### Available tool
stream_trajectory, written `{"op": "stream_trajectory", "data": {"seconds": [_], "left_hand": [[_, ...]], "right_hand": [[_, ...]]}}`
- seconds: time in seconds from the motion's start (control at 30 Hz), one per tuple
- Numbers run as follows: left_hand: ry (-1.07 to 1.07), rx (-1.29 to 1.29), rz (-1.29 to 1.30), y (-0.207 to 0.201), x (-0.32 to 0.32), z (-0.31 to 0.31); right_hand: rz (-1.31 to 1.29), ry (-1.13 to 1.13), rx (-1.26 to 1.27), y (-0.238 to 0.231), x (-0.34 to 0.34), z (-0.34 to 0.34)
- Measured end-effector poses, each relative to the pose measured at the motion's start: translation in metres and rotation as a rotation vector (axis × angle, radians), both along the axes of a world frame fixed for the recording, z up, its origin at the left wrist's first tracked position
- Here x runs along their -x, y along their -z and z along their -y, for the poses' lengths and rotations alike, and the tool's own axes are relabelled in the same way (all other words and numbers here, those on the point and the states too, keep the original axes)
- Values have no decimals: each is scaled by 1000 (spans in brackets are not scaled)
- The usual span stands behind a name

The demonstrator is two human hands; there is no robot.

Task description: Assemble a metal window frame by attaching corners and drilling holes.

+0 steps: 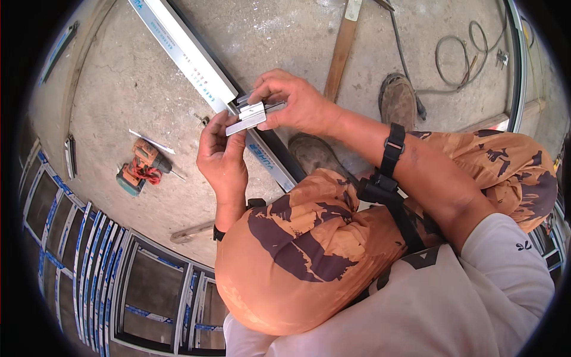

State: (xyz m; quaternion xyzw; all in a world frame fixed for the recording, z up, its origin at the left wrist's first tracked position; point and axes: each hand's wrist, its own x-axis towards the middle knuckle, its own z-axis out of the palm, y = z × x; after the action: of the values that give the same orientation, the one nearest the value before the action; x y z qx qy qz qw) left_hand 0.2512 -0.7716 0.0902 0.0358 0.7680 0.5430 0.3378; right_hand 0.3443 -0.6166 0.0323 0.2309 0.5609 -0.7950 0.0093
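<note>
Between my two hands is a small silver metal bracket [252, 113], seemingly an L-shaped corner piece. My left hand [223, 159] pinches its lower arm between thumb and fingers. The fingers of my right hand [292, 102] close on its other side, with a thin dark part showing by the fingertips. Right below the bracket lies a long silver and black aluminium profile [191, 59] with protective film, running diagonally across the floor. The bracket is at the profile's cut end; whether it touches the profile I cannot tell.
An orange and teal cordless drill [144, 164] lies on the concrete floor to the left. Several film-wrapped aluminium frames [122, 279] stand at the lower left. A wooden strip [344, 50] and a coiled cable [461, 59] lie ahead. My shoes [397, 98] flank the profile.
</note>
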Motion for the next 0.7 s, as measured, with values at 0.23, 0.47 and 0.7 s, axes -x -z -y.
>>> {"op": "stream_trajectory", "data": {"seconds": [0.23,0.47,0.7], "left_hand": [[-49,-72,-58,-1,-7,-11],[24,-89,7,-14,8,-16],[-177,-392,290,-11,7,-27]], "right_hand": [[-72,2,142,-6,9,-11],[-129,11,113,-21,17,-17],[57,210,-273,-49,27,8]]}}
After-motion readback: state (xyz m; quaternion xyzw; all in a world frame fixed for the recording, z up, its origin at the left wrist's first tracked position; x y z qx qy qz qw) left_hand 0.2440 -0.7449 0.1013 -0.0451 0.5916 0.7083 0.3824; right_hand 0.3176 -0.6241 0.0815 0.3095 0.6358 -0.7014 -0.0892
